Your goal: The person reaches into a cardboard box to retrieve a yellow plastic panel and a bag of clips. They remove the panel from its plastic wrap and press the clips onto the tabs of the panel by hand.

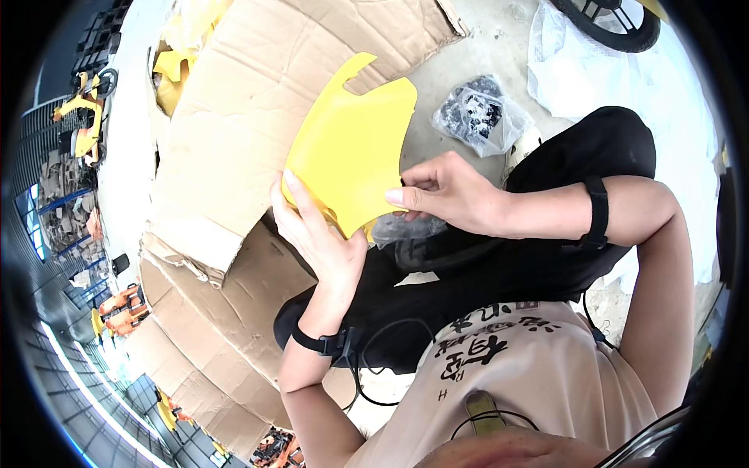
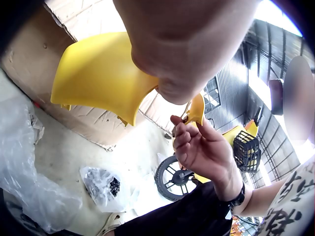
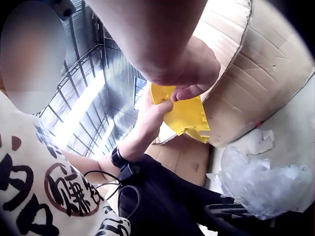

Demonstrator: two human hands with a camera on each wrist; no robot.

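Note:
A curved, glossy yellow plastic panel [image 1: 351, 140] with a hooked notch at its far end is held up over the lap. My left hand [image 1: 324, 238] grips its lower left edge, fingers laid along the front and thumb behind. At the lower right edge, my right hand [image 1: 456, 195] pinches the rim between thumb and curled fingers. A small dark piece [image 2: 185, 118] shows at the right fingertips in the left wrist view; its kind is hidden by the fingers. The right wrist view shows small tabs along the yellow panel's [image 3: 189, 118] edge.
Large cardboard sheets [image 1: 226, 109] lie at the left and beyond the panel. A clear bag of dark small parts [image 1: 480, 113] sits on the floor. Crumpled plastic film [image 3: 266, 182] lies near the legs. A black wheel [image 1: 612, 23] stands at the far right.

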